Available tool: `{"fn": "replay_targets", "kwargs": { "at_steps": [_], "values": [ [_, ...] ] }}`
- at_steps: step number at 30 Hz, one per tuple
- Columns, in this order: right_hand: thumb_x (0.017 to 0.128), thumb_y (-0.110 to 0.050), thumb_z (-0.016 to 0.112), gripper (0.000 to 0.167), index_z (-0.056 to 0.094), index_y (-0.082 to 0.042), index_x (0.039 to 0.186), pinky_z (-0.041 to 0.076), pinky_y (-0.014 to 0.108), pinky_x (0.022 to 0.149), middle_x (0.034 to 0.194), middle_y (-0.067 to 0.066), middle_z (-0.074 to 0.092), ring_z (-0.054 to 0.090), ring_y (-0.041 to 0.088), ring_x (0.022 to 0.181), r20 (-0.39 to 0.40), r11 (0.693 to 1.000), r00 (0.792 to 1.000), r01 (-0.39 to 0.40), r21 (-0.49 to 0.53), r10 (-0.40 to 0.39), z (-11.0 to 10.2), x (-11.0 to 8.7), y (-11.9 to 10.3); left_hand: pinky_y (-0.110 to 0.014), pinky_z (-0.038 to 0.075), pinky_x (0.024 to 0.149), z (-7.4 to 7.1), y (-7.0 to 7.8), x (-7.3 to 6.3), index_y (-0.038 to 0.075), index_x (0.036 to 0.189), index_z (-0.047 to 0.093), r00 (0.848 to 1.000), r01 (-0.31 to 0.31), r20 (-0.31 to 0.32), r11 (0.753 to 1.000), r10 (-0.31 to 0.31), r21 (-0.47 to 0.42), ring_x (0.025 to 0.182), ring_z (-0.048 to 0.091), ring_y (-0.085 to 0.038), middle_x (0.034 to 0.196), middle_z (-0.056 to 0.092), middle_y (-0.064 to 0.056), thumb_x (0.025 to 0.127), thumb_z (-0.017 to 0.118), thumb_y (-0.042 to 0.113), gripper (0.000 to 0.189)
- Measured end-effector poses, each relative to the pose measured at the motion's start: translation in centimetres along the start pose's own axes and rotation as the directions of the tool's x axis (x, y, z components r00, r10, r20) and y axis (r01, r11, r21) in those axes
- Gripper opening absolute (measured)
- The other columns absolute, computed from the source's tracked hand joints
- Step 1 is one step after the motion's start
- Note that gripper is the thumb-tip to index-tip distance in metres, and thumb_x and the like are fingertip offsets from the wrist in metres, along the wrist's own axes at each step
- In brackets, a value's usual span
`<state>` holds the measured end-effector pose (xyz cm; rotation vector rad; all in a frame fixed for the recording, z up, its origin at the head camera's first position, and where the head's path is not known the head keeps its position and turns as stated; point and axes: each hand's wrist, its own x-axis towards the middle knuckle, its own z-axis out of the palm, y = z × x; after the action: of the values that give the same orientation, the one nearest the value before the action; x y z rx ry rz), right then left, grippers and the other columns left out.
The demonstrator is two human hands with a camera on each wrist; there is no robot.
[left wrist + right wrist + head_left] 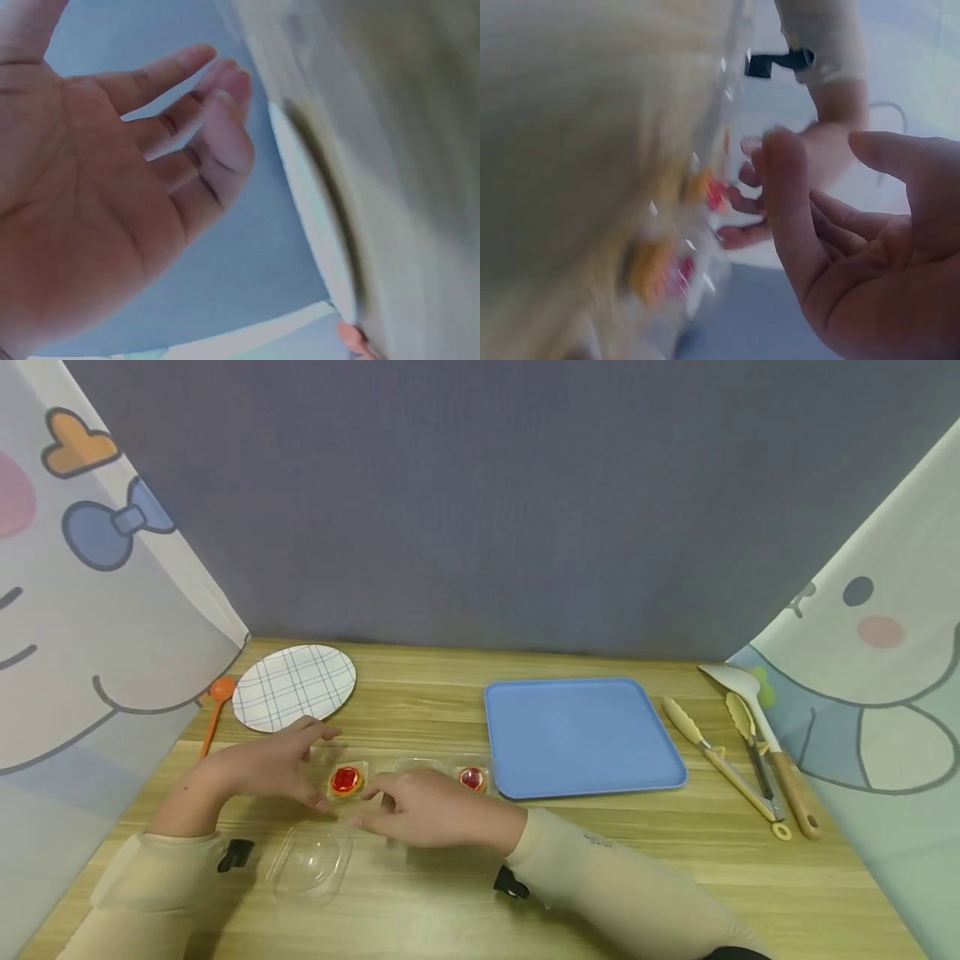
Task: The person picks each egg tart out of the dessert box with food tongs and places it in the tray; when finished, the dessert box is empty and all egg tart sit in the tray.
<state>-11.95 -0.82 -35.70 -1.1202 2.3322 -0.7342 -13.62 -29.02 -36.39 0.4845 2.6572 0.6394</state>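
Observation:
My left hand hovers to the left of a small red-and-yellow item in a clear plastic base, its fingers spread and loosely bent. In the left wrist view the palm shows with nothing in it. My right hand hangs just to the right of the same item, fingertips close to the base and nothing between them. A second red item sits under clear plastic beyond the right wrist. Nearer the front edge lies a clear domed lid.
Behind my left hand lies a checked oval plate, with an orange spoon beside it. To the right are a blue tray, cream-tipped tongs, darker-handled tongs and a wooden-handled white utensil.

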Motion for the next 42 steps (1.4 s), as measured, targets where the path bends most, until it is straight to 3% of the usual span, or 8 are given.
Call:
{"fn": "replay_targets", "kwargs": {
  "at_steps": [5, 9, 14, 19, 23, 28, 33, 42],
  "values": [
    [0.103, -0.04, 0.072, 0.04, 0.071, -0.012, 0.132, 0.054, 0.018, 0.081, 0.099, -0.007, 0.078, 0.064, -0.002, 0.082, -0.156, 0.984, 0.985, 0.044, -0.173, -0.071, -1.8, -1.1, 0.8, -0.064, 0.052, 0.106, -0.4, 1.9, 0.4, 0.004, 0.159, 0.044, 0.998, -0.036, -0.039, 0.995, 0.039, 0.093, 0.14, 0.052, -0.048, 0.158, 0.052, -0.02, 0.068, 0.096, 0.059, 0.118],
    [0.098, -0.043, 0.077, 0.052, 0.068, -0.01, 0.137, 0.058, 0.028, 0.092, 0.115, 0.001, 0.075, 0.068, 0.011, 0.1, -0.24, 0.956, 0.969, -0.011, -0.292, -0.063, -2.4, -1.5, 1.7, -0.067, 0.045, 0.114, -0.4, 3.6, 1.2, 0.007, 0.157, 0.048, 0.998, -0.058, -0.014, 0.99, 0.06, 0.132, 0.149, 0.043, -0.048, 0.16, 0.052, -0.015, 0.069, 0.096, 0.058, 0.113],
    [0.094, -0.053, 0.079, 0.071, 0.06, -0.01, 0.147, 0.052, 0.04, 0.111, 0.138, 0.004, 0.067, 0.059, 0.024, 0.126, -0.219, 0.897, 0.976, -0.112, -0.427, 0.017, -2.1, -1.8, 2.6, -0.066, 0.043, 0.117, -0.1, 4.7, 2.2, 0.006, 0.154, 0.05, 0.995, -0.102, 0.018, 0.979, 0.1, 0.176, 0.149, 0.045, -0.046, 0.157, 0.054, -0.015, 0.07, 0.093, 0.061, 0.109],
    [0.089, -0.058, 0.081, 0.082, 0.057, -0.009, 0.15, 0.047, 0.044, 0.116, 0.139, 0.006, 0.068, 0.057, 0.024, 0.127, -0.182, 0.859, 0.982, -0.137, -0.494, 0.052, -1.3, -1.5, 3.6, -0.062, 0.045, 0.117, 0.5, 5.1, 3.3, 0.006, 0.153, 0.053, 0.991, -0.133, 0.042, 0.964, 0.127, 0.229, 0.145, 0.049, -0.041, 0.154, 0.057, -0.013, 0.069, 0.091, 0.067, 0.11],
    [0.089, -0.061, 0.08, 0.085, 0.057, -0.007, 0.15, 0.043, 0.046, 0.121, 0.139, 0.008, 0.069, 0.059, 0.025, 0.128, -0.175, 0.843, 0.983, -0.145, -0.517, 0.062, -0.7, -1.0, 4.4, -0.064, 0.043, 0.118, 1.1, 5.6, 4.1, 0.007, 0.152, 0.054, 0.989, -0.145, 0.071, 0.96, 0.132, 0.239, 0.147, 0.049, -0.044, 0.155, 0.057, -0.012, 0.069, 0.089, 0.071, 0.111],
    [0.088, -0.062, 0.08, 0.085, 0.058, -0.007, 0.149, 0.043, 0.048, 0.121, 0.139, 0.009, 0.071, 0.061, 0.025, 0.128, -0.167, 0.85, 0.983, -0.155, -0.503, 0.08, -0.3, -0.2, 5.1, -0.068, 0.039, 0.12, 1.7, 5.8, 4.8, 0.01, 0.153, 0.055, 0.986, -0.141, 0.121, 0.967, 0.117, 0.21, 0.148, 0.047, -0.046, 0.155, 0.058, -0.009, 0.07, 0.089, 0.071, 0.109],
    [0.086, -0.059, 0.083, 0.08, 0.061, -0.009, 0.146, 0.044, 0.051, 0.119, 0.14, 0.007, 0.07, 0.062, 0.026, 0.13, -0.161, 0.876, 0.982, -0.159, -0.455, 0.095, -0.7, 0.6, 5.6, -0.064, 0.041, 0.116, 1.9, 5.6, 5.7, 0.011, 0.146, 0.06, 0.986, -0.14, 0.117, 0.974, 0.121, 0.179, 0.132, 0.056, -0.029, 0.14, 0.066, -0.001, 0.068, 0.093, 0.067, 0.101],
    [0.085, -0.054, 0.087, 0.076, 0.062, -0.014, 0.143, 0.036, 0.053, 0.125, 0.141, 0.003, 0.067, 0.057, 0.026, 0.142, -0.155, 0.92, 0.982, -0.158, -0.358, 0.108, -1.3, 1.5, 6.1, -0.051, 0.048, 0.104, 1.6, 4.9, 7.3, 0.016, 0.13, 0.068, 0.985, -0.109, 0.145, 0.983, 0.088, 0.145, 0.117, 0.058, -0.019, 0.127, 0.069, 0.003, 0.069, 0.095, 0.061, 0.08]
  ]
}}
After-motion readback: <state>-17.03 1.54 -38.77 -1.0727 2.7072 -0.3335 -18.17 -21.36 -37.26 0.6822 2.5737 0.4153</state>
